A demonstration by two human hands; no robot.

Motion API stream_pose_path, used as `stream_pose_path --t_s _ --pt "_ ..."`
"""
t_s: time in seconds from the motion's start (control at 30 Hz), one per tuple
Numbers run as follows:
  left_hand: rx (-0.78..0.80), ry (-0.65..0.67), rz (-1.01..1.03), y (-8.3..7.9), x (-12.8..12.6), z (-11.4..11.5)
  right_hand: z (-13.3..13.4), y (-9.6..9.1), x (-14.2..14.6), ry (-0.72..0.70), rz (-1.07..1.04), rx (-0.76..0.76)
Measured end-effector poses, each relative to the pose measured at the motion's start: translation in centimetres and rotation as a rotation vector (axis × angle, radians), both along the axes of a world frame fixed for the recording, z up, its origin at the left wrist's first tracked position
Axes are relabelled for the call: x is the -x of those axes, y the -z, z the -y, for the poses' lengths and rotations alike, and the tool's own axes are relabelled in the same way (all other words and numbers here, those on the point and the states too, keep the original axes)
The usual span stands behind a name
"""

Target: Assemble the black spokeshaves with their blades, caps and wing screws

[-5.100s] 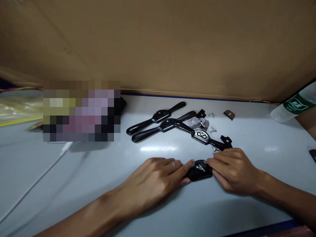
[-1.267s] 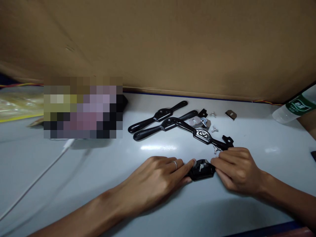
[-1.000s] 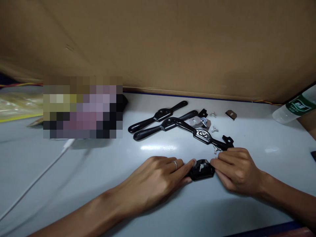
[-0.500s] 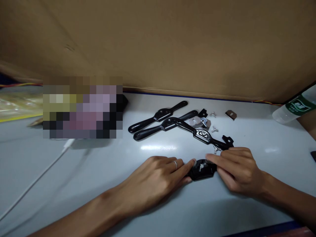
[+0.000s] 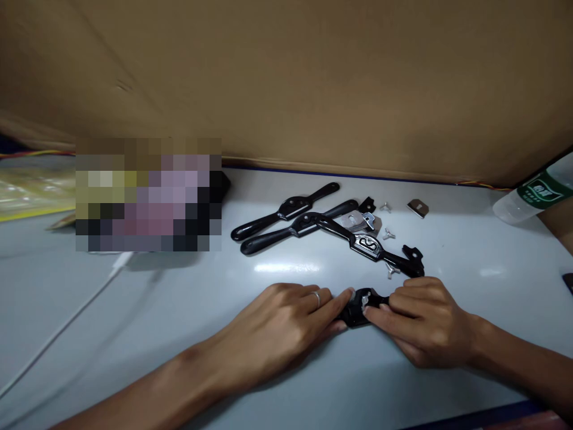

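A black spokeshave (image 5: 360, 306) lies on the white table (image 5: 188, 298) between my two hands, mostly covered by them. My left hand (image 5: 286, 322), wearing a ring, is wrapped over its left handle. My right hand (image 5: 418, 313) is closed over its right handle, with fingertips pinching the small silver wing screw at its middle. Just behind lie three more black spokeshaves (image 5: 367, 243), (image 5: 286, 209), (image 5: 295, 230), crossing one another.
Loose silver wing screws (image 5: 388, 234), metal blades (image 5: 416, 207) and small black clamp parts lie around the spokeshaves. A cardboard wall (image 5: 313, 83) closes the back. A plastic bottle (image 5: 532, 194) lies at the right, a white cable (image 5: 67, 322) runs at the left.
My right hand has slid left along the spokeshave and its fingertips now close on the wing screw at the middle. My left hand has stayed put.
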State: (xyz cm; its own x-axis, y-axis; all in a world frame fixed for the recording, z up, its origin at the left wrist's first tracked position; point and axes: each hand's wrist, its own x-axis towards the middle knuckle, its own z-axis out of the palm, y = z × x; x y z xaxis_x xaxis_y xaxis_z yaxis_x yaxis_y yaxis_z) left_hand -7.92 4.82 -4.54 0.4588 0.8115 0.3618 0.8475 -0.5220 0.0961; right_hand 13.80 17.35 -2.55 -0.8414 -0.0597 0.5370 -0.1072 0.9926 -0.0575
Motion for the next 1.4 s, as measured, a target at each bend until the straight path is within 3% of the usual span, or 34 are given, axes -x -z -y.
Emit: stream_pose_path --t_s 0.4,0.7,0.97,1.23,1.4 --pt "-0.004 -0.003 -0.039 0.1 0.0 0.1 -0.4 0.4 0.0 0.071 -0.012 0.068" --pt "0.006 0.023 -0.061 0.0 0.1 0.2 -0.5 0.4 -0.1 0.040 0.010 0.120" --pt "-0.020 0.031 -0.095 0.0 0.2 0.2 -1.2 -0.1 -0.2 0.279 -0.121 0.203" --pt "-0.022 0.041 -0.079 -0.3 0.2 0.2 -1.8 0.9 -0.3 0.217 -0.027 0.219" --pt "-0.014 0.044 -0.080 -0.2 0.2 0.2 -1.4 0.7 -0.1 0.104 0.042 0.170"
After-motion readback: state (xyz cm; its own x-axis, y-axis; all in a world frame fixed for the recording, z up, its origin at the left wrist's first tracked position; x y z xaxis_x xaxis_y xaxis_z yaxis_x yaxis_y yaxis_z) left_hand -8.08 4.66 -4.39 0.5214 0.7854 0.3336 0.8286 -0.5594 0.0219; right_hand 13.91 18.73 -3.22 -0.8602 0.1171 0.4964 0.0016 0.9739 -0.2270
